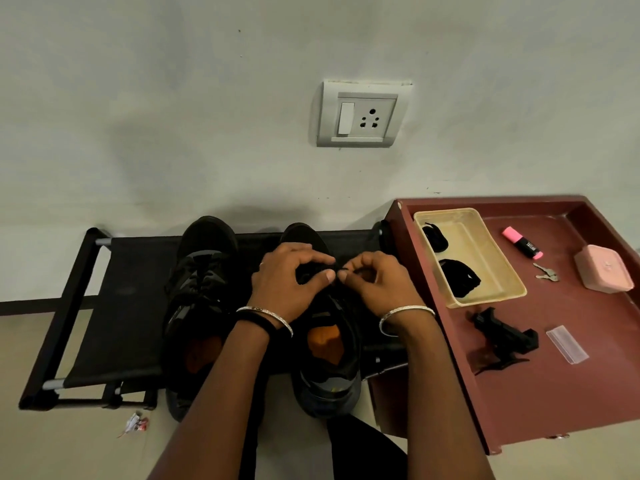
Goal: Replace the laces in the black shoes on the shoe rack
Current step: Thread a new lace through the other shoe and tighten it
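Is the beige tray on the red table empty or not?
Not empty. The beige tray holds two black bundles, likely laces: one at its far end, one toward its near end.

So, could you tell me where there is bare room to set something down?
Free: shoe rack fabric left of the left shoe; red table nearer than the clear packet. Crowded: the right shoe, where left hand and right hand pinch the lace.

Black shoes: two, one shoe (202,292) left of the grips, the other shoe (332,382) beneath them. Rack (128,306): one. Grips: two, left grip (287,285), right grip (377,285). Tray (498,296) right of the grips: one, holding two lace bundles, one bundle (434,237), another bundle (459,277). Highlighter (523,242): one. Pink box (604,268): one. Wall socket (362,114): one.
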